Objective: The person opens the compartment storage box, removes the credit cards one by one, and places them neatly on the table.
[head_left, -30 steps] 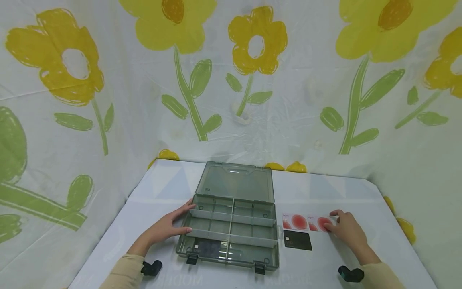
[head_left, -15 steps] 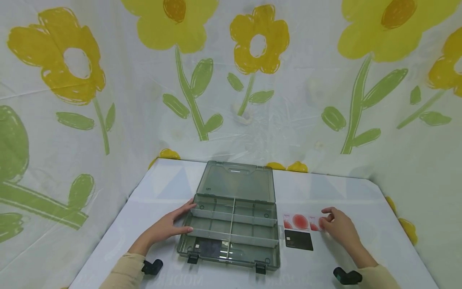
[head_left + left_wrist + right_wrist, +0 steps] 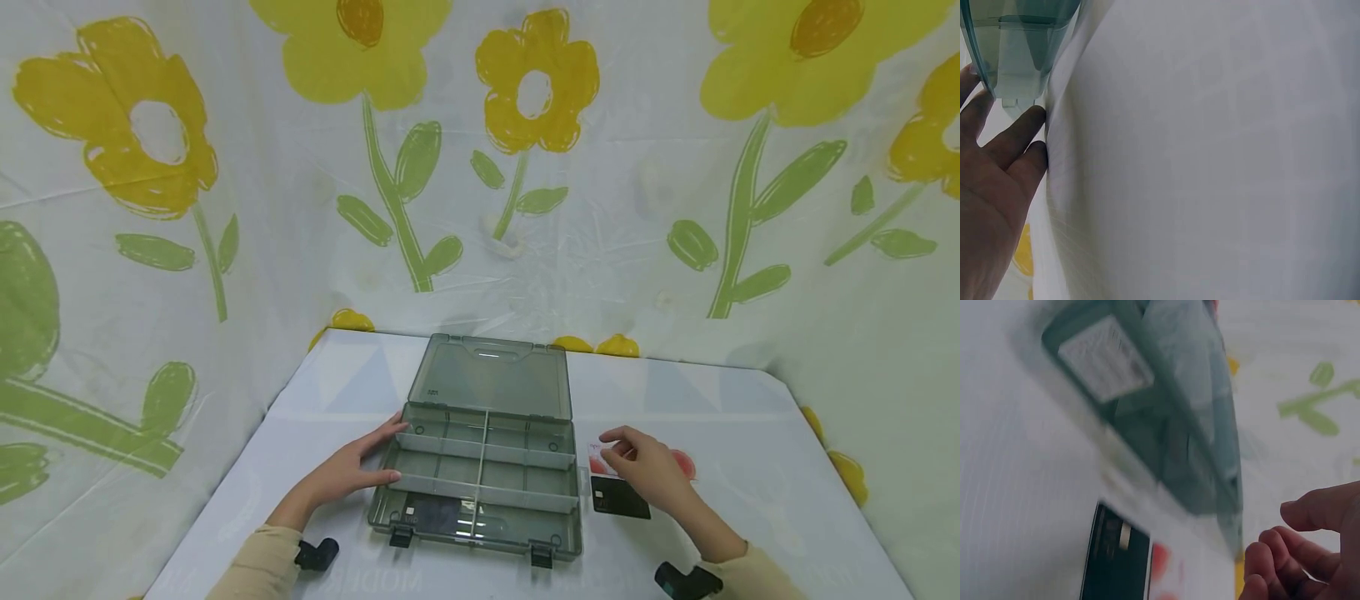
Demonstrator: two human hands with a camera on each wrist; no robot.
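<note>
A translucent grey-green compartment box (image 3: 525,504) lies with its lid (image 3: 491,379) swung back. My left hand (image 3: 345,475) rests against the box's left side, fingers spread and fairly straight; the left wrist view shows the fingertips right at its wall. A dark card (image 3: 431,512) lies in the front left compartment. To the right of the box my right hand (image 3: 651,468) hovers over the cards, fingers loosely bent, nothing between thumb and fingertips. It partly hides two red-and-white cards, the left one (image 3: 597,460) and the right one (image 3: 684,462). A black card (image 3: 618,497) lies in front of them.
The white table (image 3: 757,425) extends around the box. A flower-printed sheet (image 3: 615,208) hangs behind and at both sides. Two black latches, left (image 3: 401,538) and right (image 3: 541,557), stick out at the box's front.
My right hand has moved left, from the right red-and-white card to over the left one and the black card. My left hand and the box have stayed put.
</note>
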